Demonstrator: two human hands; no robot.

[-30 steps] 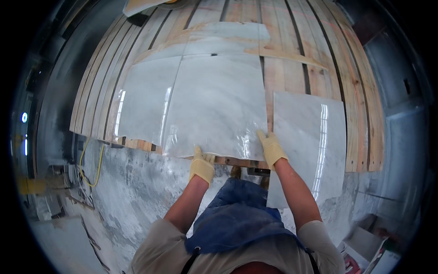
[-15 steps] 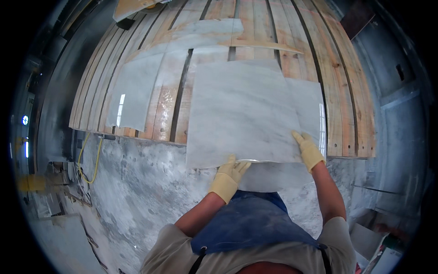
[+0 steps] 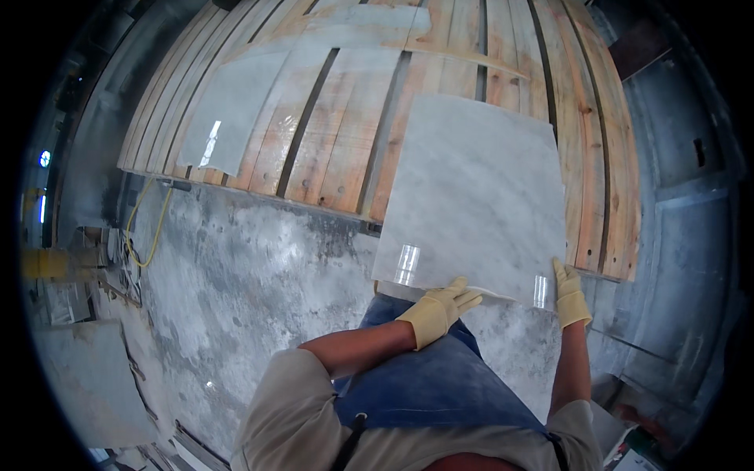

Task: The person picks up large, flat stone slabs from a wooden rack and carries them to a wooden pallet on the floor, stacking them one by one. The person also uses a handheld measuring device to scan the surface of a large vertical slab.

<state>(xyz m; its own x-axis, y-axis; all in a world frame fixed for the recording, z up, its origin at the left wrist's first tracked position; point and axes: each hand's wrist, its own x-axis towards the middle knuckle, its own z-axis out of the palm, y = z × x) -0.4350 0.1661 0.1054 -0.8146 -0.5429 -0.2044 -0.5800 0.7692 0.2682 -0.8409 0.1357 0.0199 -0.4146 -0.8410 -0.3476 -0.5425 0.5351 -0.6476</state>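
A pale grey, veined marble slab point(image 3: 479, 188) lies on the plank table, its near edge jutting past the table's front. My left hand point(image 3: 440, 312), in a cream glove, holds that near edge, its fingers partly hidden at the rim. At the near right corner, my right hand point(image 3: 572, 294), gloved alike, grips the slab's side; its fingers underneath are hidden. Light glints off the polished face close to both hands. Below the left end of the near edge, a strip of another pale piece point(image 3: 397, 290) shows.
Another pale slab point(image 3: 236, 106) lies on the left of the wooden plank table point(image 3: 338, 149), with an irregular stone piece point(image 3: 377, 20) at the far side. Gaps run between the planks. A yellow hose point(image 3: 161, 224) hangs at the left. The grey floor point(image 3: 259, 259) is stained.
The marble slab has shifted right and turned slightly, now covering the smaller slab that showed at its right. Both hands moved right with it. The view has shifted too.
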